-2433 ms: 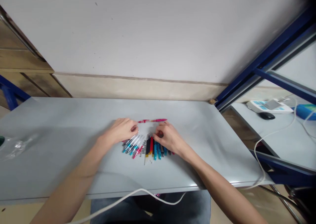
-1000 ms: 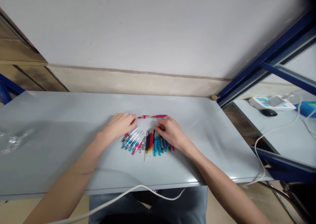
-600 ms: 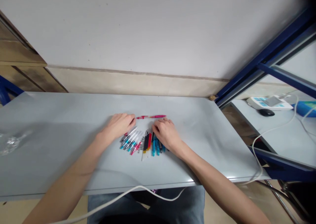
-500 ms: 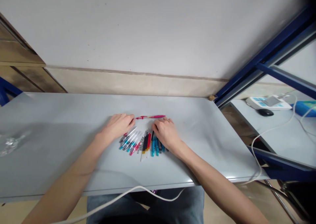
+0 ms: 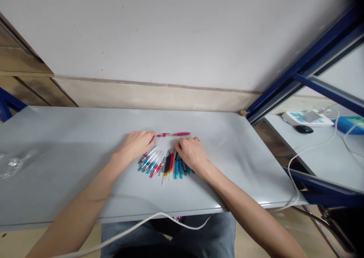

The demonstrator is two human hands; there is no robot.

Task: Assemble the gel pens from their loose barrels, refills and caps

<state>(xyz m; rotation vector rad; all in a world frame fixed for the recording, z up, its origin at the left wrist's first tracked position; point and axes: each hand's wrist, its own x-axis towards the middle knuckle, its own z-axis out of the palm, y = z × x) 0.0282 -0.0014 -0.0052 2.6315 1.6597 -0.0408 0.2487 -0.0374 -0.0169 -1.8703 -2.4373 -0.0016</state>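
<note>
My left hand (image 5: 140, 142) rests on the table with its fingers curled together, just left of a small red pen part (image 5: 163, 135). Beneath and beside it lie several clear pen barrels (image 5: 149, 162) with coloured ends. My right hand (image 5: 190, 150) is curled down over the top of several blue and dark pen parts (image 5: 179, 167), covering some of them. Between the hands lies a row of pen refills (image 5: 169, 161), dark and red. A red pen piece (image 5: 182, 134) lies just beyond my right fingers. What either hand's fingertips hold, if anything, is hidden.
The grey table (image 5: 241, 159) ends at a pale wall. A crumpled clear plastic bag (image 5: 13, 166) lies at the left. A white cable (image 5: 159, 214) crosses before my lap. At right, beyond a blue frame (image 5: 301, 53), are a black mouse (image 5: 303, 129) and a white device (image 5: 292, 118).
Both hands stay almost in the same place, and the pen parts keep their arrangement. The whole view has shifted very slightly.
</note>
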